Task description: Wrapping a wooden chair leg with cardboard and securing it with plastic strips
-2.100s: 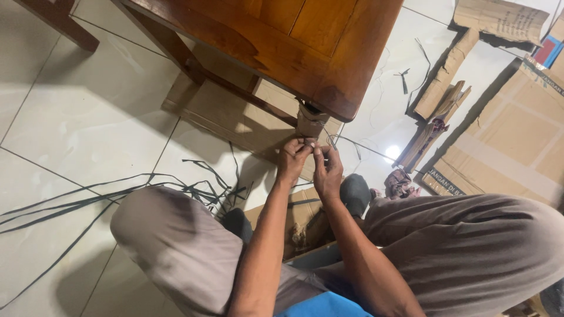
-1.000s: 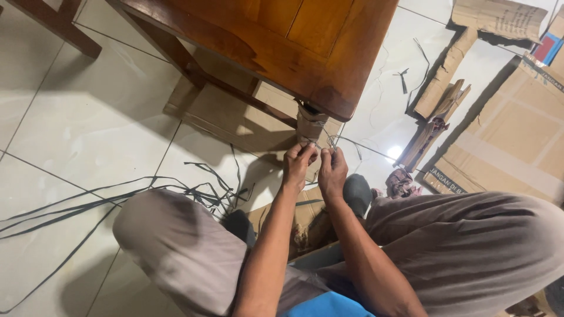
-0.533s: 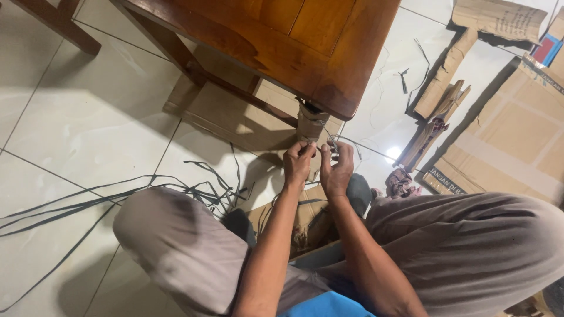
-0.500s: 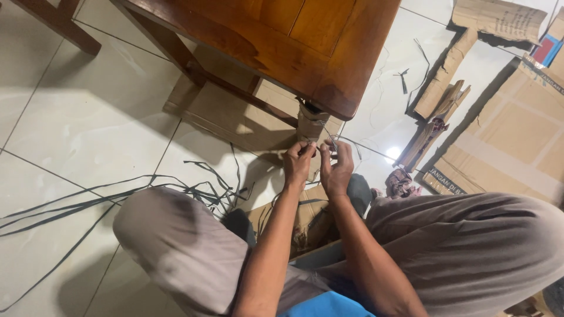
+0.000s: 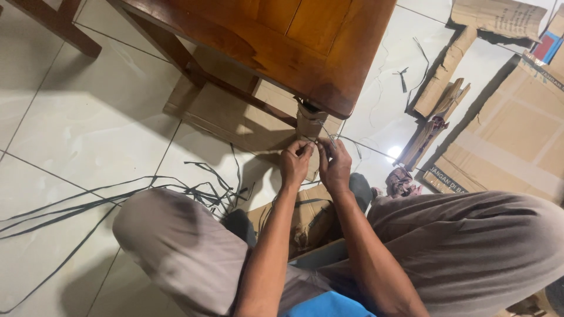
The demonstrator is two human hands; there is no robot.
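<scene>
Tiled floor [image 5: 88, 129] w/ black straps [image 5: 117, 196]; both hands' fingers [image 5: 306, 149] pinch strap at cardboard-wrapped table leg [image 5: 309, 126].

Glossy wooden table [image 5: 294, 35], matt cardboard wrapping [image 5: 308, 126]

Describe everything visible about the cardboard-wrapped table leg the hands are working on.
The wrapped table leg stands upright under the near corner of the brown wooden table. Tan cardboard covers it, creased, with a thin dark strap around it. Its foot rests on flattened cardboard on the tiled floor. The left hand and right hand pinch at the strap against its lower part.
</scene>
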